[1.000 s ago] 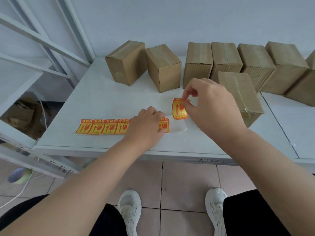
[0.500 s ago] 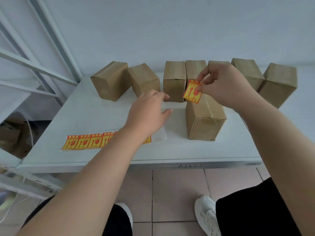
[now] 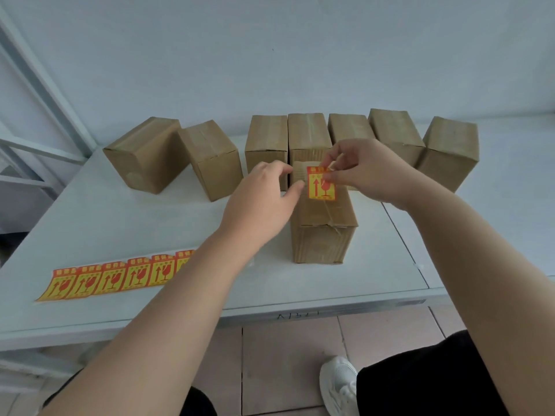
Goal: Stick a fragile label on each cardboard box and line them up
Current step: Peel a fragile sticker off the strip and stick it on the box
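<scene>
A cardboard box [image 3: 322,232] stands alone near the middle of the white table [image 3: 150,217]. A red and yellow fragile label [image 3: 322,184] lies over the far part of its top. My right hand [image 3: 363,172] pinches the label's upper edge. My left hand [image 3: 264,199] reaches in from the left with relaxed fingers, its thumb tip at the label's left edge. A strip of several more labels [image 3: 111,277] lies flat near the table's front left, partly hidden by my left forearm. Several other boxes [image 3: 306,136] stand in a row at the back.
Two boxes [image 3: 144,154] at the back left stand turned at an angle, apart from the row. A metal shelf frame [image 3: 33,94] rises left of the table. A second white surface [image 3: 510,217] adjoins on the right. My shoe [image 3: 338,385] shows on the tiled floor.
My right hand carried the peeled label from the strip up to the near box's top. My left hand left the strip and came across to the label. The camera tilted up.
</scene>
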